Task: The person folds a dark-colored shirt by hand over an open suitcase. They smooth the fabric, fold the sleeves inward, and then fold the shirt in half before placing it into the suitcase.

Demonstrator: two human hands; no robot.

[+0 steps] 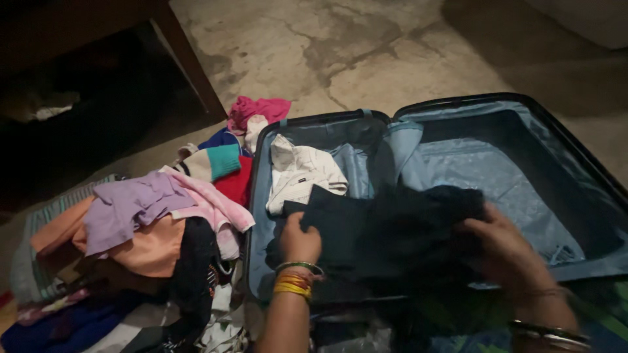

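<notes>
Stained concrete floor [366, 52] carries one open suitcase [523, 163] with pale blue lining, and one heap of mixed clothes [157, 229] just beside its left wall. One white garment [301, 173] lies in the left half, with one dark garment [386, 229] spread across the hinge. Both hands reach in palm-down: the left hand [299, 240] curls its fingers closed on the dark garment's left edge, and the blurred right hand [507, 252] grips its right side.

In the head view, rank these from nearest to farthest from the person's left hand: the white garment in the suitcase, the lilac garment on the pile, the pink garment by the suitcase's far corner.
1. White garment: in the suitcase, just beyond the left hand.
2. Lilac garment: on the pile, left of the suitcase.
3. Pink garment: on the floor, past the suitcase's far left corner.
</notes>
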